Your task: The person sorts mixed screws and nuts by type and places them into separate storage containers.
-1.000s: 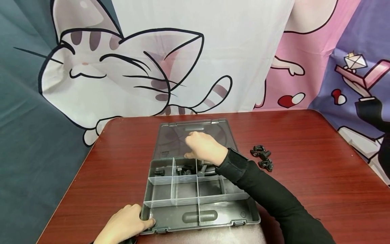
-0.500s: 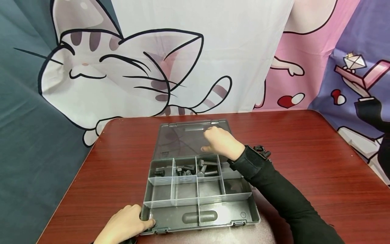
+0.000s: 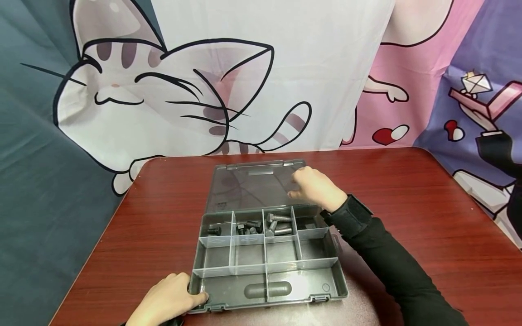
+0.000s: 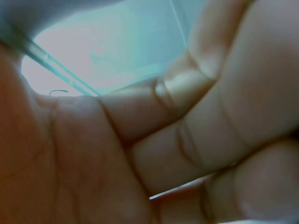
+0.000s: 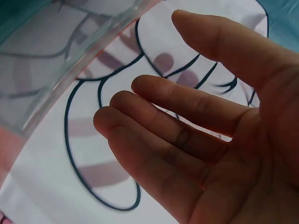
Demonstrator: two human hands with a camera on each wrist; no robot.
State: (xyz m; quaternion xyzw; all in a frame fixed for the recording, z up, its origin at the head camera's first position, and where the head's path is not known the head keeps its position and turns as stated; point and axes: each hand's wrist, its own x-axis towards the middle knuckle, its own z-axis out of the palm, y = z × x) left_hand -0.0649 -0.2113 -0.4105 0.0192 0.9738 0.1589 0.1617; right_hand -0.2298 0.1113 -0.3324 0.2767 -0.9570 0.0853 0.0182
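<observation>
A grey see-through compartment box (image 3: 222, 283) lies on the table, its lid (image 3: 244, 188) folded back flat. My left hand (image 3: 167, 296) grips its near left corner, thumb over the rim; in the left wrist view, the curled fingers (image 4: 159, 144) fill most of the picture. In the back row sit a black piece (image 3: 214, 231), several dark bolts (image 3: 249, 227) and several silver bolts (image 3: 279, 225). Something small and dark (image 3: 310, 225) shows in the back right compartment. My right hand (image 3: 318, 186) hovers over the lid's right side, its fingers relaxed and holding nothing in the right wrist view.
The red-brown wooden table (image 3: 408, 199) reaches to a printed cloth (image 3: 326, 68) hanging behind it. Clear dividers (image 3: 264, 258) split the box. My right sleeve (image 3: 379, 253) crosses the table right of the box.
My right hand has moved right, from above the back compartments to the lid's right side. Its sleeve now hides the black pieces on the table at right. My left hand has stayed put.
</observation>
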